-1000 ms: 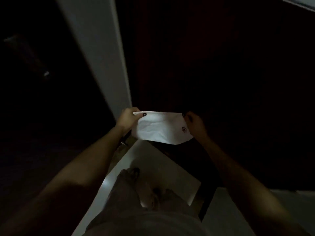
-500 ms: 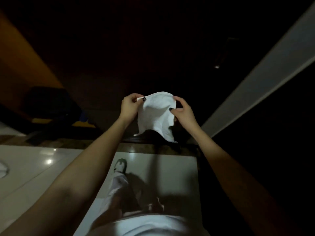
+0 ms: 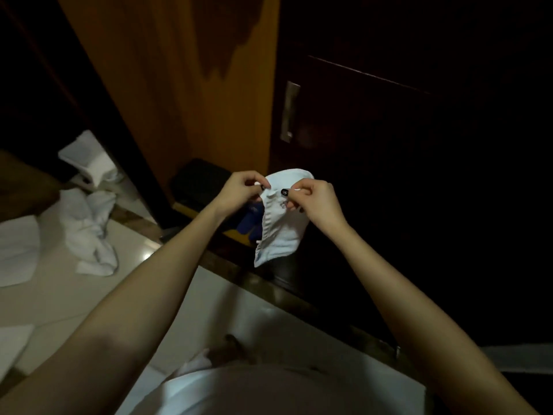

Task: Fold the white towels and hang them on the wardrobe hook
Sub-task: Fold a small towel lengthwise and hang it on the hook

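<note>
A small white towel [image 3: 281, 232] hangs folded in front of me at chest height. My left hand [image 3: 242, 190] pinches its upper left edge and my right hand [image 3: 314, 202] pinches its upper right edge, the two hands close together. The towel's layered edges run down its left side. Behind it stands a dark wardrobe door [image 3: 389, 145] with a metal handle [image 3: 289, 112]. No hook shows in this dim view.
A crumpled white towel [image 3: 89, 232] lies on the pale tiled floor at the left, with flat white cloths [image 3: 18, 250] beside it. A wooden panel [image 3: 194, 85] rises ahead. A dark bag [image 3: 200, 184] and something blue [image 3: 250, 220] sit in the open compartment.
The view swung from a dark doorway to the wooden wardrobe. My hands came together, and the towel went from spread wide to folded narrow.
</note>
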Demonstrator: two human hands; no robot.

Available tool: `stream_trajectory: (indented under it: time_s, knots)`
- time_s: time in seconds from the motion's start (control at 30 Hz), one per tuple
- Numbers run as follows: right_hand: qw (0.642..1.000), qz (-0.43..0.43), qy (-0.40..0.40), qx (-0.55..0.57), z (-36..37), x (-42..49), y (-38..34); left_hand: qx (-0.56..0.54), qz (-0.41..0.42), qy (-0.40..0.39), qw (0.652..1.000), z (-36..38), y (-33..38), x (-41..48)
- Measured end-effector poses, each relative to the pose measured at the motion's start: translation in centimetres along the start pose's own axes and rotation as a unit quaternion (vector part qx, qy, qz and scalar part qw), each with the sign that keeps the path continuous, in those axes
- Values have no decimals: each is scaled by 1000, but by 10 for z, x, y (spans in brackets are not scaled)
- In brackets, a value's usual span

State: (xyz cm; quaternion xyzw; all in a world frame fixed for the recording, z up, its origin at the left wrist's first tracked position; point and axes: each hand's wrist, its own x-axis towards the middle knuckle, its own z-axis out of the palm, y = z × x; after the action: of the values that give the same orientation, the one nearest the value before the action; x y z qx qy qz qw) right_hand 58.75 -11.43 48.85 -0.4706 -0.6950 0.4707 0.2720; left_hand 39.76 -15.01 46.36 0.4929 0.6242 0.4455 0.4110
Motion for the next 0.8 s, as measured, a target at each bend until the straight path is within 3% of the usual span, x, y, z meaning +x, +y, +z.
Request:
stream_trajectory:
  time_s: [0.23,0.47,0.8]
  knots:
    - [995,-72,-51,-52,104,92,-65,-48,-69,26,996,-128,-7,20]
    - [991,-90,-91,-47,171,162,-101,108,-26,36,993,-211,-16,52]
    - [985,-133,-106,-13,241,273,-160,40,5,158,987,-313,-26,124]
